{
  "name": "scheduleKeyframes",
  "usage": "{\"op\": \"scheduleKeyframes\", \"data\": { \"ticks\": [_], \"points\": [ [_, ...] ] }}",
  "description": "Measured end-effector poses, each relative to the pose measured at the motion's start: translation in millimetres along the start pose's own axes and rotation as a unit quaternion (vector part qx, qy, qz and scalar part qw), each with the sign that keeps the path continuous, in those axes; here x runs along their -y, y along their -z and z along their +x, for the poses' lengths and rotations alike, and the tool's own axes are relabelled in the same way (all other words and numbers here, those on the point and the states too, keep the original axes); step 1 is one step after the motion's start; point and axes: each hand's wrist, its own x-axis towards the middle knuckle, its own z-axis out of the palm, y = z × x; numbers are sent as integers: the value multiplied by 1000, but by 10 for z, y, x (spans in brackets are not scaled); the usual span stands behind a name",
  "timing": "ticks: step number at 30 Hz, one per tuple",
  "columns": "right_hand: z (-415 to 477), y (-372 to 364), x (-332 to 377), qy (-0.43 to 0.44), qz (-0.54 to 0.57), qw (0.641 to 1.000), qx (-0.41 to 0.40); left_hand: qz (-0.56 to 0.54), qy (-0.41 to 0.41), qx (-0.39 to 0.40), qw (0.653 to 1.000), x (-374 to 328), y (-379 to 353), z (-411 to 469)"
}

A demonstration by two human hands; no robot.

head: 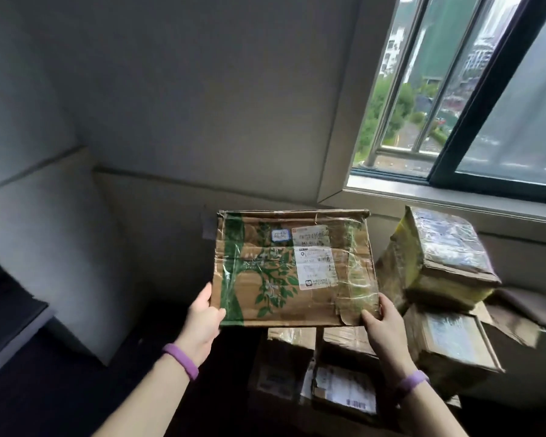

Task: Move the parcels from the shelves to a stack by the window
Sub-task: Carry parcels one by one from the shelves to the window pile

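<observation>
I hold a flat brown cardboard parcel with a green leaf print, clear tape and a white shipping label, its top face tilted towards me. My left hand grips its near left corner. At the near right corner, my right hand grips the edge with the thumb on top. The parcel hangs above several stacked cardboard parcels under the window. To its right, a yellow-taped parcel sits tilted on top of another taped box.
The window sill runs above the stack at the right. A grey wall corner stands behind and to the left. A dark-topped ledge juts in at the left edge, over dark floor.
</observation>
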Motion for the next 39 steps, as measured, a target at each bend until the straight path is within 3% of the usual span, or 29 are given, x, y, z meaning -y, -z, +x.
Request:
{"op": "scheduleKeyframes", "data": {
  "ticks": [14, 21, 39],
  "points": [
    [247, 197, -298, -109, -51, 992, -34, 109, 51, 48, 992, -11, -557, 548],
    [438, 133, -319, -136, -69, 987, -54, 178, 25, 69, 981, -109, -631, 876],
    [696, 141, -345, -181, -80, 976, -87, 152, 26, 83, 985, -45, -904, 1185]
  ]
}}
